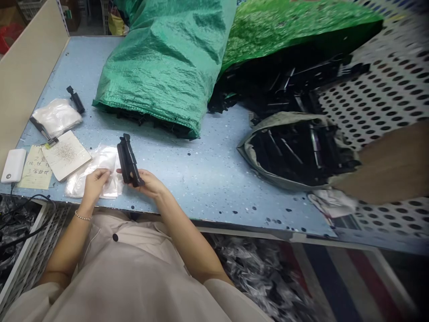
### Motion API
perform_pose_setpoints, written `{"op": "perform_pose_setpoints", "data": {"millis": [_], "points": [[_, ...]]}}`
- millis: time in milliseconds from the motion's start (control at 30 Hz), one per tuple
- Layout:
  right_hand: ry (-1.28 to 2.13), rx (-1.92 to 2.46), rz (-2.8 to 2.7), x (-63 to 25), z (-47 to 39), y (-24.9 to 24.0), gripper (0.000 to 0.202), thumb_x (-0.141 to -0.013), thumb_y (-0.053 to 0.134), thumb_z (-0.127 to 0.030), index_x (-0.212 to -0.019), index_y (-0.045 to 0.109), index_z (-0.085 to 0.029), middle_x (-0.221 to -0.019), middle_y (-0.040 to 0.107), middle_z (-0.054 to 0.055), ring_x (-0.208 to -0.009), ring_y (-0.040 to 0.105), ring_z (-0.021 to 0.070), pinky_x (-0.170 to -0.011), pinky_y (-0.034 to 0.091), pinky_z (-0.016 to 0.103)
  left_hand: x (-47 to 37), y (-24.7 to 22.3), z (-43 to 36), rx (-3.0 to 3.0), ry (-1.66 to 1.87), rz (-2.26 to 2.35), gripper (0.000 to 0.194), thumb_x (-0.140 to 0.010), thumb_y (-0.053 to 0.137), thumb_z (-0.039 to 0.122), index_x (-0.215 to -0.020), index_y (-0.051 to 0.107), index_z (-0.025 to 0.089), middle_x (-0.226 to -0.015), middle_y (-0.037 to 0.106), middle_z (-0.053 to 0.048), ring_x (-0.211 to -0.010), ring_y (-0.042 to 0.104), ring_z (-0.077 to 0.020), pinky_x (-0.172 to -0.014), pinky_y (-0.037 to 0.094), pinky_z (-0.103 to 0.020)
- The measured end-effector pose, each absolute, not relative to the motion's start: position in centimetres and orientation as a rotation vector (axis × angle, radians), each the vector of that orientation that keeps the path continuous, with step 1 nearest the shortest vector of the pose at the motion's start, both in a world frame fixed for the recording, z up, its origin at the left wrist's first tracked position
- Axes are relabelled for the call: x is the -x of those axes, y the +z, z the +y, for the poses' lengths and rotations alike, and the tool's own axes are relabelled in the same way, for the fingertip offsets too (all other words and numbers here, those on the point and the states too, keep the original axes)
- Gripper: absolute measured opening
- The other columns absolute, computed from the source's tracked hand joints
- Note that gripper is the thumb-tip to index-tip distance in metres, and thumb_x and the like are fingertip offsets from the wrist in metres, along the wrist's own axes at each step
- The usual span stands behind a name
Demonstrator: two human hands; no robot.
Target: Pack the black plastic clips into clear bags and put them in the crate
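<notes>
My right hand (149, 182) grips a long, narrow black plastic part (128, 157) by its lower end. This part stands nearly upright, a thin rod or bar running along its side; its exact kind I cannot make out. Close by on the left, my left hand (97, 182) is closed in a pinch at a pile of clear plastic bags (78, 185). Its fingertips appear to pinch a bag's edge, and the hand hides part of the pile. Both hands are just above the front edge of the blue speckled table (208, 188).
A green woven sack (164, 67) lies behind my hands. Black parts spill from a brighter green sack (295, 31); more fill a grey bag (268, 176). At left are a white board (65, 156), a handwritten note (35, 170), a white power bank (14, 165) and more bags (57, 117).
</notes>
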State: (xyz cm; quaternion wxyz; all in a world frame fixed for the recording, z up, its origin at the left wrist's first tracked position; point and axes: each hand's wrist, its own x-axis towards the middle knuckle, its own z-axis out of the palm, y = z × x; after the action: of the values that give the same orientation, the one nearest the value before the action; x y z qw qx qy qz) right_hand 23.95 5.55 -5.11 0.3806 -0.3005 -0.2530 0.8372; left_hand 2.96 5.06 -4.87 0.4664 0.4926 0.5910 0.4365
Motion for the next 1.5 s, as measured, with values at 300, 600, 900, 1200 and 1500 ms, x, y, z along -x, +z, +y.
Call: {"op": "perform_pose_setpoints", "data": {"millis": [300, 600, 900, 1200, 1500], "points": [[2.075, 0.759, -0.651, -20.7, 6.0, -5.8, 0.032, -0.068, 0.086, -0.038, -0.087, 0.076, -0.014, -0.081, 0.075, 0.006, -0.067, 0.064, 0.0113, -0.062, 0.05, 0.02, -2.7, -4.2, 5.3, -0.763, 1.238, 1.283, 0.035, -0.049, 0.089, 0.024, -0.064, 0.058, 0.015, -0.08, 0.062, 0.001, -0.065, 0.056, -0.0077, -0.064, 0.046, -0.022], [1.944, 0.848, -0.506, -23.5, 6.0, -6.7, 0.023, -0.068, 0.086, -0.031, -0.075, 0.071, -0.015, -0.074, 0.072, 0.003, -0.063, 0.062, 0.0095, -0.059, 0.052, 0.02, 1.0, -2.0, 3.2, -1.757, 1.229, 1.575, 0.016, -0.078, 0.059, 0.012, -0.084, 0.07, 0.022, -0.106, 0.066, -0.005, -0.104, 0.064, -0.0208, -0.096, 0.051, -0.038], [1.779, 0.999, -0.587, -26.0, 3.3, -4.6, 0.028, -0.07, 0.084, -0.037, -0.086, 0.074, -0.016, -0.077, 0.071, 0.002, -0.066, 0.061, 0.0098, -0.06, 0.049, 0.02, -1.3, -2.1, 3.8, -1.825, 0.915, 1.601, 0.021, -0.086, 0.061, 0.023, -0.099, 0.077, 0.021, -0.1, 0.071, -0.006, -0.088, 0.067, -0.0189, -0.079, 0.056, -0.032], [2.262, 0.834, -0.356, -26.1, -4.0, -5.7, 0.037, -0.072, 0.087, -0.034, -0.09, 0.061, -0.016, -0.072, 0.068, 0.003, -0.061, 0.069, 0.0133, -0.051, 0.055, 0.019, -3.4, -3.7, 4.0, -2.073, 0.978, 1.441, 0.046, -0.091, 0.054, 0.017, -0.136, 0.06, 0.023, -0.13, 0.06, -0.012, -0.08, 0.066, -0.0119, -0.08, 0.059, -0.029], [1.805, 0.963, -0.431, -25.2, -0.5, -6.3, 0.074, -0.066, 0.087, -0.028, -0.129, 0.048, -0.028, -0.074, 0.066, -0.006, -0.051, 0.064, 0.0113, -0.046, 0.051, 0.02, -5.4, -6.7, 0.3, -2.484, 1.16, 1.093, 0.056, -0.096, 0.045, 0.011, -0.15, 0.044, 0.026, -0.134, 0.062, -0.013, -0.124, 0.063, -0.0237, -0.105, 0.056, -0.038]]}}
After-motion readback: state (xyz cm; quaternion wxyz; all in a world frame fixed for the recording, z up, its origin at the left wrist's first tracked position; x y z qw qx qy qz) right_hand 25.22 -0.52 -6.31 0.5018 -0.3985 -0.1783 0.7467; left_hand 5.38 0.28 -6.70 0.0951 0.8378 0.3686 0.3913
